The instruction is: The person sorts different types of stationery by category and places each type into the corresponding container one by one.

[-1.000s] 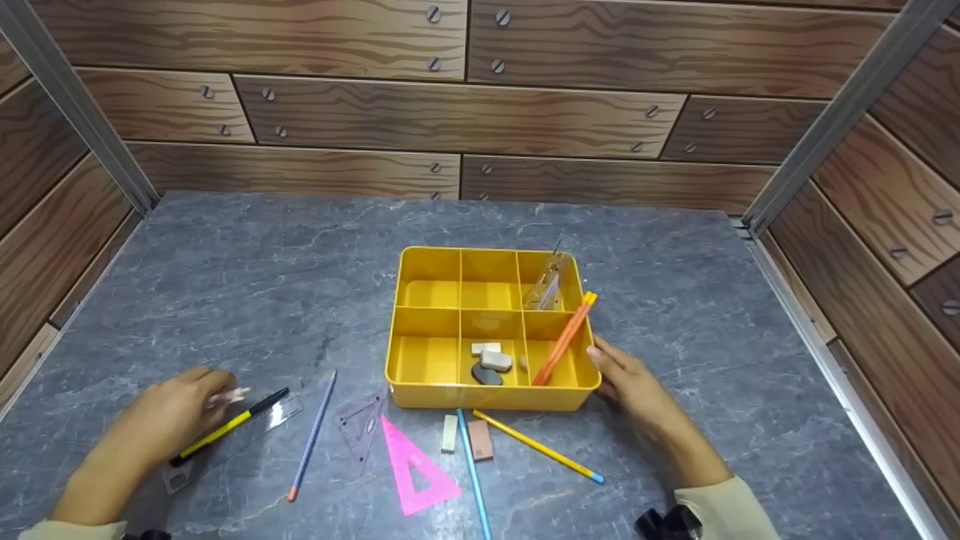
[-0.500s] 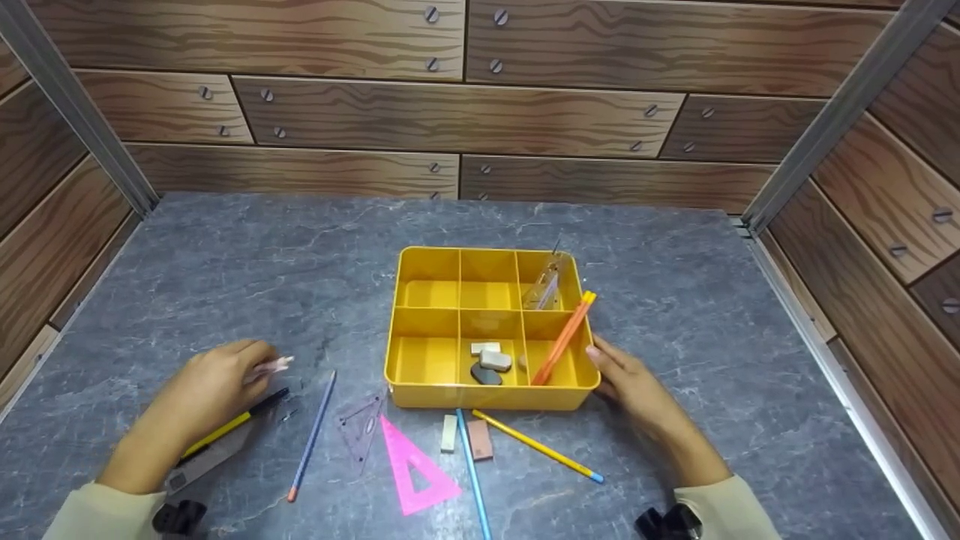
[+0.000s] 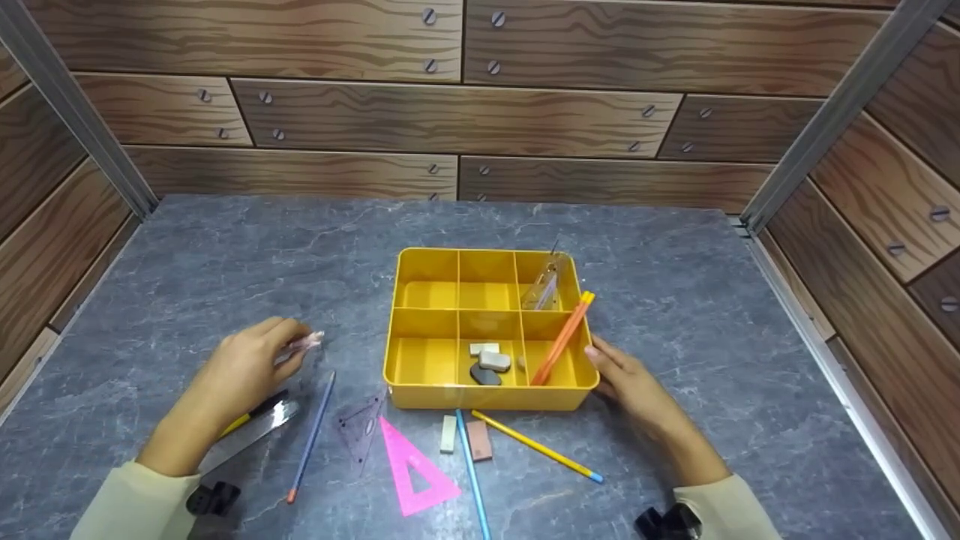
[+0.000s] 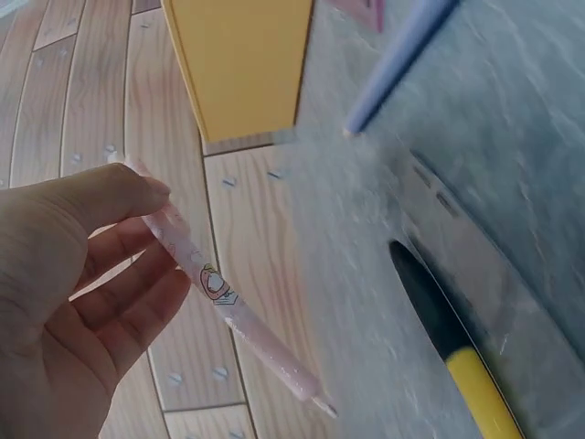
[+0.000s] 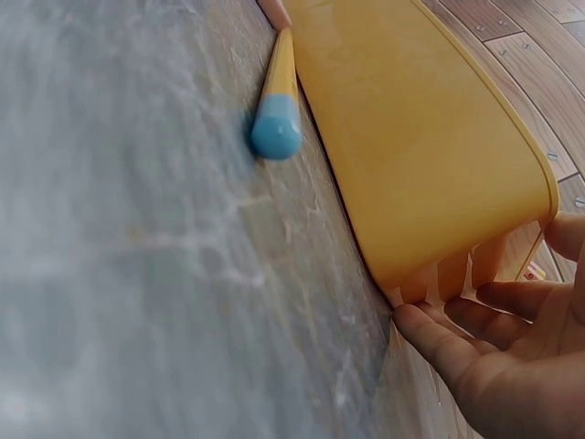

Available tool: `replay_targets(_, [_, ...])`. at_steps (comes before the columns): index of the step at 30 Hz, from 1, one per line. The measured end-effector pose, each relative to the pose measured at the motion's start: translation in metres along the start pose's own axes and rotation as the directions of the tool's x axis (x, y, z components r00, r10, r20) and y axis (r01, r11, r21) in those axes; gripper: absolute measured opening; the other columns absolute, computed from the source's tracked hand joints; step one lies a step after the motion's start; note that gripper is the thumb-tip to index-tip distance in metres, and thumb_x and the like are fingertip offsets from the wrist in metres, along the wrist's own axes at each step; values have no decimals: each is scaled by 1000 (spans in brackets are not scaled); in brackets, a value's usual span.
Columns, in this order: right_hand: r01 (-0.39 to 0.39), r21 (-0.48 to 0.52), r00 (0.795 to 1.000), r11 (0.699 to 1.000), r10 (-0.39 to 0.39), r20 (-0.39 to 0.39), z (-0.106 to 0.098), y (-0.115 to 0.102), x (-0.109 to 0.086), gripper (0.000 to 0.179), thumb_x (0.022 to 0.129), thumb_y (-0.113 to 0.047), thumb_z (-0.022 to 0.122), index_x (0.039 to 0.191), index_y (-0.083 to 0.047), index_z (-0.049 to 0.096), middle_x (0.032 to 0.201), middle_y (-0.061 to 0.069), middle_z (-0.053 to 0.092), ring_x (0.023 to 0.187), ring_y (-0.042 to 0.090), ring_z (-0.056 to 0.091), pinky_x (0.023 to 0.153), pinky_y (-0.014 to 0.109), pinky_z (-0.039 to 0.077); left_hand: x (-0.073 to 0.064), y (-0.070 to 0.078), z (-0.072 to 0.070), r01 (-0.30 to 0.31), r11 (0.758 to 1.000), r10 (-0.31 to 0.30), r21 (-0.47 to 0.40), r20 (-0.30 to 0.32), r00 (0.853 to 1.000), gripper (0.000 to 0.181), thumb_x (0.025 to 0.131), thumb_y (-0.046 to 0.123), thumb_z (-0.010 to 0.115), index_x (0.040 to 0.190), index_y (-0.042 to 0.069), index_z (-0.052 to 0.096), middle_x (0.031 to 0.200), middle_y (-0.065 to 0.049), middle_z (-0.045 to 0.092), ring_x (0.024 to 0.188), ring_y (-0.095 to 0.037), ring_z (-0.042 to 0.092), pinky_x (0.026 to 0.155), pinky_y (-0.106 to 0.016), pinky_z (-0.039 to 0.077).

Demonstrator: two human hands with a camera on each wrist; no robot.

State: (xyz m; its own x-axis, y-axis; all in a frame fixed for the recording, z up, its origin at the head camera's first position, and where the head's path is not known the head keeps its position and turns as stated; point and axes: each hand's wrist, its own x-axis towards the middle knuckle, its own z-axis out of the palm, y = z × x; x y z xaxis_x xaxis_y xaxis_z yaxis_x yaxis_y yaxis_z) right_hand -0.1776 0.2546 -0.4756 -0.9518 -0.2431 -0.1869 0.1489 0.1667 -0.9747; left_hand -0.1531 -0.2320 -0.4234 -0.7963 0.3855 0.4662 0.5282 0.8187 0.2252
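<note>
Head view: the left hand [image 3: 244, 367] holds a pink pen [image 3: 307, 341] over the tabletop [image 3: 277, 255], left of and apart from the box [image 3: 491, 397], whose front-middle compartment contains erasers [image 3: 494, 361]. Left wrist view: the left grip is narrow, thumb and fingers pinching the pink pen near its upper end, with a black-and-yellow pen [image 4: 454, 352] beside a clear strip [image 4: 512, 283]. Right wrist view: the right hand [image 5: 526, 357], its grip loosely spread, rests fingertips against the box's wall, a yellow pencil [image 5: 281, 91] lying near.
</note>
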Motion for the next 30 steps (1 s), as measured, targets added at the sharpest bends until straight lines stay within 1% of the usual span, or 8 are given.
replay_targets(6, [-20,-13,1000,1000,19,-16,0,-2,-1,68,103,-35,50,152,4,22,156,24,24,137,35,35,108,41,36,15,10,-2,41,997,-44,-67,-42,998,14,87,10,74,100,9,68,91,-2,67,76,-19,65,64,-36,56])
replay_targets(12, [-23,-11,999,1000,22,-24,0,-1,-1,68,103,-35,50,152,3,23,155,24,25,136,35,37,107,41,37,31,21,-1,58,989,-70,-136,-89,993,14,87,7,74,99,8,68,92,-2,67,82,-17,65,73,-36,58])
replay_targets(15, [-23,-12,1000,1000,22,-19,0,-1,-1,68,103,-36,50,152,3,23,155,23,25,137,35,36,108,41,37,37,26,-1,60,982,-81,-179,-110,991,16,86,5,74,101,8,67,96,-3,69,87,-18,67,78,-36,58])
replay_targets(18, [-20,-6,1000,1000,20,-16,0,-2,-1,68,103,-36,50,152,2,23,155,23,25,137,35,36,108,41,37,43,32,-1,61,969,-97,-239,-139,986,18,86,3,73,102,7,66,98,-4,68,90,-18,68,81,-32,57])
replay_targets(20, [-17,-2,1000,1000,17,-11,0,-2,-1,69,103,-36,50,152,2,23,156,23,25,137,35,36,108,41,36,46,36,0,65,951,-118,-303,-160,980,19,86,0,73,102,6,66,98,-5,68,92,-17,68,81,-29,57])
replay_targets(22, [-17,0,1000,1000,17,-6,1,-2,-1,69,102,-37,51,153,2,22,156,23,24,138,34,35,109,41,35,47,40,-1,81,922,-156,-377,-171,973,19,86,-1,73,102,5,65,98,-4,68,93,-16,68,81,-26,57])
replay_targets(27, [-5,18,1000,1000,5,8,1,-1,0,68,103,-35,50,153,1,23,156,22,25,137,34,36,109,41,36,49,51,-1,122,824,-259,-553,-176,950,19,86,-2,73,101,5,64,94,-1,66,93,-15,67,80,-23,56])
replay_targets(30, [10,26,1000,1000,-10,18,0,0,0,66,103,-34,49,153,2,23,155,23,26,136,34,38,108,41,37,50,56,0,104,774,-283,-624,-195,939,18,86,-3,71,101,4,64,93,-2,66,92,-15,66,81,-24,56])
